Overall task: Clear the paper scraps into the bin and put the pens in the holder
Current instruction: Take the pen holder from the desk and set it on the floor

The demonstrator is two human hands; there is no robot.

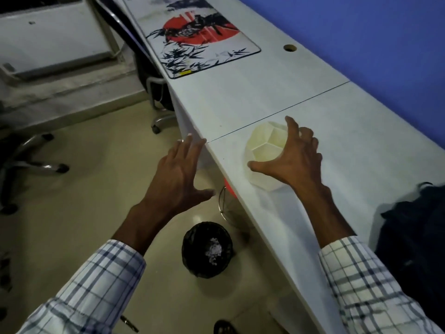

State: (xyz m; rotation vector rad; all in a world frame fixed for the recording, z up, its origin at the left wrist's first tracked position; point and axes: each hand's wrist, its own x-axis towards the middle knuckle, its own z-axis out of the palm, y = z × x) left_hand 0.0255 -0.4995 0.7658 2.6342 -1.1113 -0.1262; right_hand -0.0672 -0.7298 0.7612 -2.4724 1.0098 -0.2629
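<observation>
The long white laminate desk [277, 97] ran away along a blue wall [361, 32], smooth and matte, with a seam across it and a printed fabric desk mat [204, 44] (red disc, black bamboo) lying flat at its far end. On the floor beside the desk stood the round black bin [190, 263] with a loose plastic liner, and crumpled white paper scraps [213, 253] already lay in it; these looked feather-light and soft, best pinched or swept by a cupped palm. No scraps showed on the desk. The cream faceted plastic holder [265, 143], a hollow many-sided shell with an open mouth, sat near the desk's front edge, just this side of the seam. It looked rigid, thin-walled and light, so likely to skid or tip if pushed; its flat facets would give fingers a fair seat, and a hold across opposite sides below the rim seemed safest. No pens were in view on the desk, and the holder seemed empty. The right hand [296, 160] was splayed like a claw over the holder, thumb at its near side and fingers arched past the far rim; whether it had actually taken hold could not be told. The left hand [175, 172] hovered flat and open at the desk's edge, fingers straight, holding nothing.
</observation>
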